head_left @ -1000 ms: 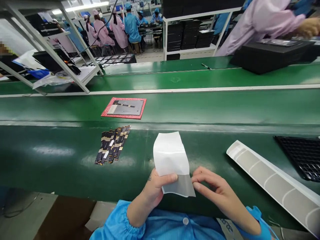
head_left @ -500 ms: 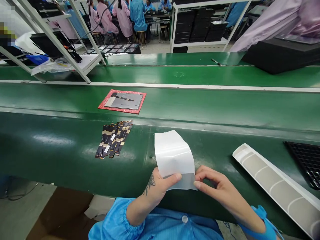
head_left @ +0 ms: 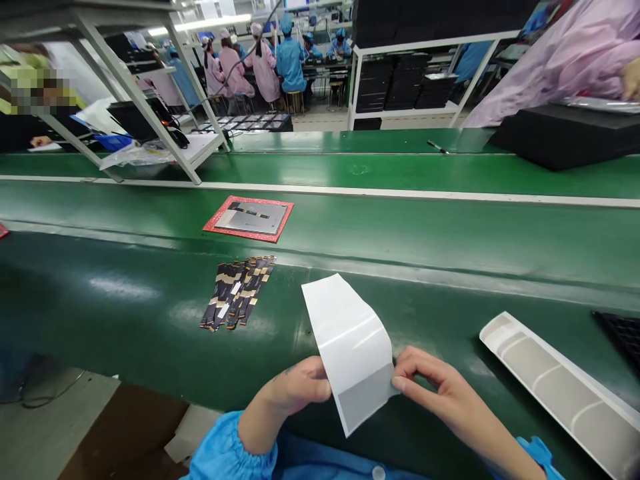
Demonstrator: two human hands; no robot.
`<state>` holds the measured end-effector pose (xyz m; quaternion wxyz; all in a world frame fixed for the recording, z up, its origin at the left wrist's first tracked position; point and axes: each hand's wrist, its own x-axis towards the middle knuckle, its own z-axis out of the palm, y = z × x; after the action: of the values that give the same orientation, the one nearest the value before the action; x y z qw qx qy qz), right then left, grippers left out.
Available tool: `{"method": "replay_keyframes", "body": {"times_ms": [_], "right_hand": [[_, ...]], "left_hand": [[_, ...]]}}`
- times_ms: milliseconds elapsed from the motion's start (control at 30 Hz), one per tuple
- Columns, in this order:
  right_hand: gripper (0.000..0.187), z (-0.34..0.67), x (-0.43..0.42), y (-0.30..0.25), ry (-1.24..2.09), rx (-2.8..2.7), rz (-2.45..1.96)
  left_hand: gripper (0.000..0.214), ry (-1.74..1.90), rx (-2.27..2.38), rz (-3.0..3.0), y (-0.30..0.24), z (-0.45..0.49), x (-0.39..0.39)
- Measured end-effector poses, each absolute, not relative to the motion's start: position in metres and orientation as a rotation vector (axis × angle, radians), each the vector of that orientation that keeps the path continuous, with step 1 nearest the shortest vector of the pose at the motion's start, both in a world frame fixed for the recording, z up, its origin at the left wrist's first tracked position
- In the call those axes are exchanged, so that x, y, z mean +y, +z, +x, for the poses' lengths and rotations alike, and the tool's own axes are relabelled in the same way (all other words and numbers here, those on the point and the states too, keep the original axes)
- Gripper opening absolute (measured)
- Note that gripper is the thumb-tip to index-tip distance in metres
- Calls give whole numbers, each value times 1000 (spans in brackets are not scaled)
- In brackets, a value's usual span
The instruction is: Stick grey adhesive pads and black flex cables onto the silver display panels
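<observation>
Between my hands is a glossy white sheet (head_left: 345, 327) with a greyish band across its lower end. It bends and tilts, its top leaning to the left. My left hand (head_left: 303, 385) grips the left edge, thumb in front and the other fingers partly hidden behind. At the lower right corner, my right hand (head_left: 423, 377) pinches the sheet between thumb and index finger. Left of the sheet lies a fanned bundle of dark flex cables (head_left: 237, 293) with gold and white patches. Beyond it, a grey flat panel (head_left: 257, 219) rests on a red bubble-wrap sheet (head_left: 213, 225).
A long white trough-like tray (head_left: 560, 380) lies at the right, beside a black gridded tray (head_left: 620, 333). A metal rack (head_left: 145, 100) stands at the back left. A black block (head_left: 565, 137) and a pen (head_left: 438, 147) lie across the green bench (head_left: 440, 227). Co-workers sit and stand behind.
The sheet has turned clockwise and its lower end now hangs lower. My left thumb has moved from the sheet's front face to its left edge. The view has tilted up.
</observation>
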<state>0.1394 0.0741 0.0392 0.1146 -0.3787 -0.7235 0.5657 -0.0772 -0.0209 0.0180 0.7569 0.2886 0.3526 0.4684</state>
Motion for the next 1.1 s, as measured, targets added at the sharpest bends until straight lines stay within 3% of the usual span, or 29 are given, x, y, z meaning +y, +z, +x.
{"method": "replay_keyframes", "body": {"times_ms": [233, 667, 1100], "right_hand": [[41, 132, 75, 20, 1647, -2112, -1161], [45, 134, 71, 20, 2025, -1611, -1391], [45, 132, 75, 17, 1961, -1737, -1373]], "left_hand": [[52, 1211, 1027, 399, 8, -52, -11], [26, 1327, 1253, 430, -10, -47, -13], [52, 1204, 1356, 461, 10, -46, -11]]}}
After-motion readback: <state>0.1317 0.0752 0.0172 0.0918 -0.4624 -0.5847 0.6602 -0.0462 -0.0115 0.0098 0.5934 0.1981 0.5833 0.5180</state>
